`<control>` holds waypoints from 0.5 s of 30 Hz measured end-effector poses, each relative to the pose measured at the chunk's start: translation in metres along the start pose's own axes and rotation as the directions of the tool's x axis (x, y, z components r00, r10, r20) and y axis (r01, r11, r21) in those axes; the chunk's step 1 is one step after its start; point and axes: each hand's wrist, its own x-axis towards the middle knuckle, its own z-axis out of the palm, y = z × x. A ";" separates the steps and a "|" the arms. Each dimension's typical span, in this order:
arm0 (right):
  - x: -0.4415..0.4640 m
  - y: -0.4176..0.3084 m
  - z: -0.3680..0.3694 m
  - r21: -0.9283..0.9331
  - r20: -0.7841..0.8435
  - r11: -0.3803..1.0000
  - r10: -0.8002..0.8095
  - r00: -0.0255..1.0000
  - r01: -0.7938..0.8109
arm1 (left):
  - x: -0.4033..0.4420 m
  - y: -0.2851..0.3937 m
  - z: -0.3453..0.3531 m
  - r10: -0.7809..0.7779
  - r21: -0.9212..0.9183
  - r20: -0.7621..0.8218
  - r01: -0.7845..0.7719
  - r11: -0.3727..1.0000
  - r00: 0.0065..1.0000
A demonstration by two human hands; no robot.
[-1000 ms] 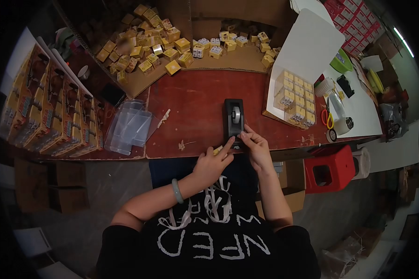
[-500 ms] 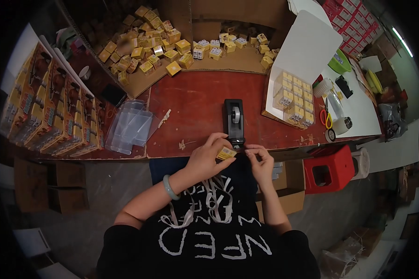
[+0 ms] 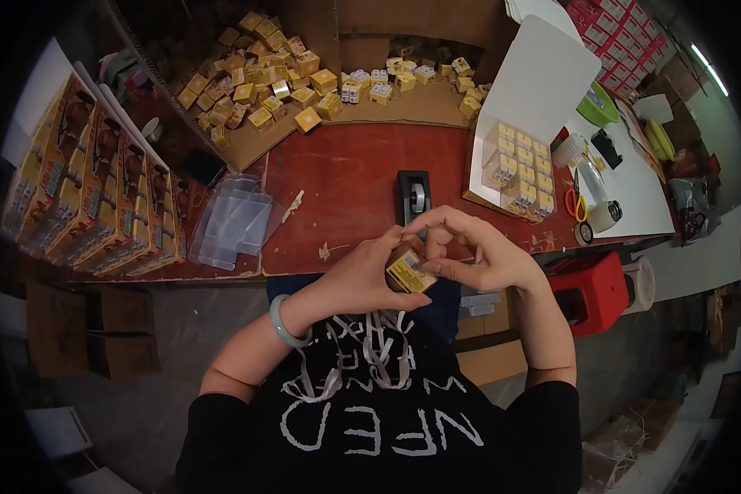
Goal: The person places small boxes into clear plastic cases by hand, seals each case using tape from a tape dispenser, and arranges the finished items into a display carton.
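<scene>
A small yellow box (image 3: 410, 273) is gripped between the thumb and fingers of my left hand (image 3: 358, 276), just in front of the table's near edge. My right hand (image 3: 477, 251) is bent over the same box, its thumb against the box's right side and its fingers curled above. Whether a strip of tape lies between those fingers is too small to tell. Behind the hands, a black tape dispenser (image 3: 412, 196) stands on the red table (image 3: 337, 181), its near end hidden by my fingers.
Many small yellow boxes (image 3: 263, 74) lie in an open carton at the back. A display box (image 3: 519, 177) with rows of small boxes stands right, near scissors (image 3: 579, 206). Clear plastic trays (image 3: 232, 221) and packed display boxes (image 3: 90, 185) are left. A red stool (image 3: 593, 292) stands below.
The yellow box has come into fuller view in my left hand. My right hand has left the dispenser's near end and moved over onto the box, its forearm swinging out to the right.
</scene>
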 end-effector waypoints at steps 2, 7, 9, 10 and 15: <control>0.004 0.001 -0.002 -0.035 0.040 0.999 0.019 0.999 -0.017 | 0.001 -0.001 0.001 0.037 0.036 -0.013 -0.036 0.999 0.999; 0.006 -0.001 0.000 0.002 -0.036 0.975 0.224 0.974 -0.224 | 0.003 0.018 -0.007 -0.123 0.162 0.076 0.110 0.981 0.989; 0.006 0.003 0.000 0.065 -0.063 0.981 0.188 0.980 -0.184 | 0.002 0.011 -0.003 -0.079 0.069 0.074 0.074 0.995 0.994; 0.006 0.008 0.000 0.094 -0.077 0.982 0.169 0.983 -0.162 | 0.000 0.006 0.000 -0.056 0.023 0.072 0.054 0.998 0.996; 0.004 0.064 0.009 0.681 -0.145 0.723 0.288 0.947 -0.116 | -0.003 0.002 0.009 0.099 -0.146 -0.066 -0.108 0.983 0.993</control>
